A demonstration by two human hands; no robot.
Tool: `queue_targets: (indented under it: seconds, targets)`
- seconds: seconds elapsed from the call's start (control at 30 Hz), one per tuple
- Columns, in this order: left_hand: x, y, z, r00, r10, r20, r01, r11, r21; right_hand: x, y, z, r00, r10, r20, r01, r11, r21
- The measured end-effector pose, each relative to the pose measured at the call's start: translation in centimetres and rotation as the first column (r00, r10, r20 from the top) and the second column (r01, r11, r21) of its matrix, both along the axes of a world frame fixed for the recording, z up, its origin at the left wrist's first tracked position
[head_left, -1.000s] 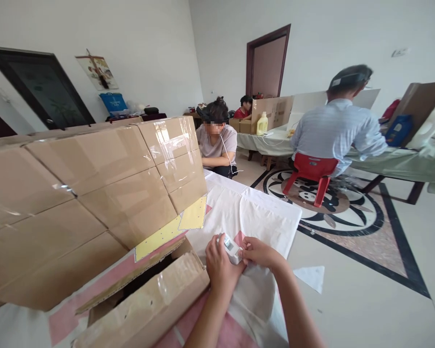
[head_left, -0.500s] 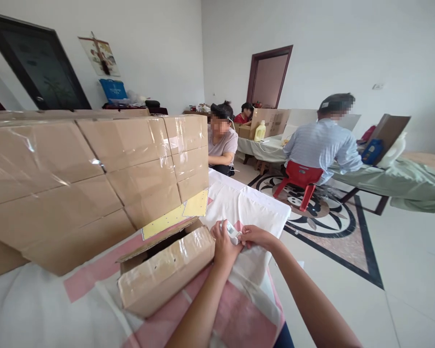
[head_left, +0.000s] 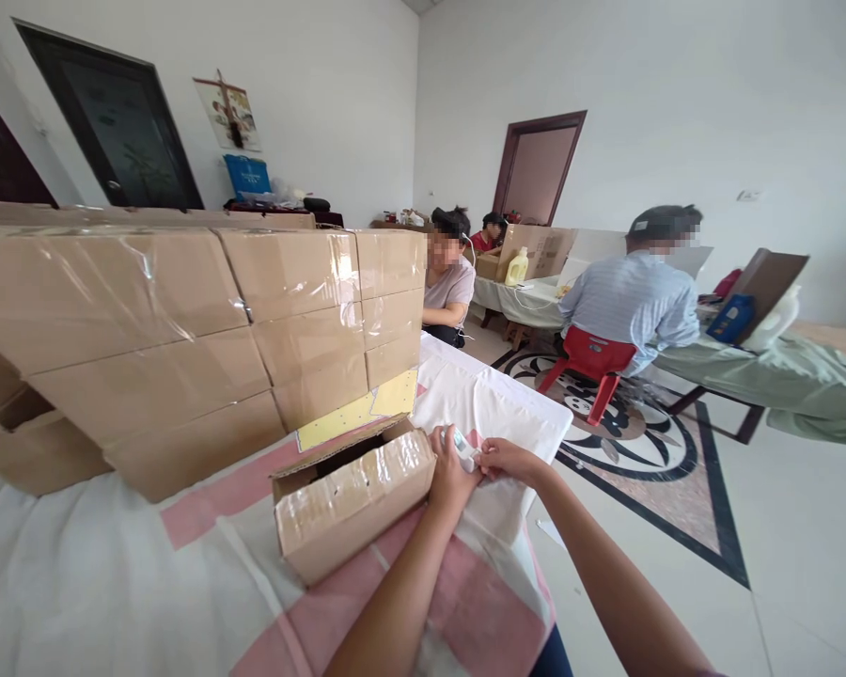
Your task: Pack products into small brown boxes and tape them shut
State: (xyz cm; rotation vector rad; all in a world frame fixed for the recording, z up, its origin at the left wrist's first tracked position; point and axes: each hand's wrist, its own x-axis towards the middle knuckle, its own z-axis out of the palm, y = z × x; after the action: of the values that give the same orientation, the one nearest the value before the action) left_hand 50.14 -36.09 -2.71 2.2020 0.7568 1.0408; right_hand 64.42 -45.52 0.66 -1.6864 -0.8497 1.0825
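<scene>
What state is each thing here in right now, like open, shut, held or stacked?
Small white device: held between both hands.
Left hand: closed on the device.
Right hand: pinching the device's end.
Small carton: open, flap up, on the cloth.
Taped boxes: shut, stacked in a wall.
Brown door: shut.
Red chair: occupied by a seated person.

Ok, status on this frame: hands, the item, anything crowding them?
Left hand and right hand both grip small white device. Open cardboard box touching left hand.
</scene>
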Motion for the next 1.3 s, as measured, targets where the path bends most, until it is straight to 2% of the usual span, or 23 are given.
queue_targets:
  seconds: [0.13,0.3,0.5,0.83,1.07,1.3]
  targets:
    - [0.2,0.1,-0.3,1.000,-0.022,0.015,0.022,1.000,-0.011,0.3,-0.3,-0.3,0.995,0.045,-0.084,-0.043,0.998,0.036]
    - [0.2,0.1,-0.3,0.999,-0.036,0.025,0.037,0.999,-0.033,0.4,-0.2,-0.8,0.994,0.032,-0.107,-0.026,0.998,0.053]
    - [0.2,0.0,-0.2,0.999,-0.003,0.041,0.003,1.000,-0.018,0.0,-0.5,-0.2,0.992,0.048,-0.121,-0.041,0.998,0.055]
    - [-0.1,-0.1,0.2,1.000,0.001,0.028,0.000,1.000,-0.025,-0.7,-1.5,0.2,0.976,0.082,-0.199,-0.048,0.985,0.168]
    - [-0.1,-0.2,0.3,0.999,0.037,-0.008,-0.036,0.999,0.028,-1.2,-1.5,0.4,0.979,0.110,-0.174,-0.074,0.976,0.205]
    - [-0.2,-0.2,0.3,0.999,0.041,-0.023,-0.040,0.999,0.031,-0.5,-1.6,0.1,0.973,0.169,-0.158,-0.135,0.969,0.208]
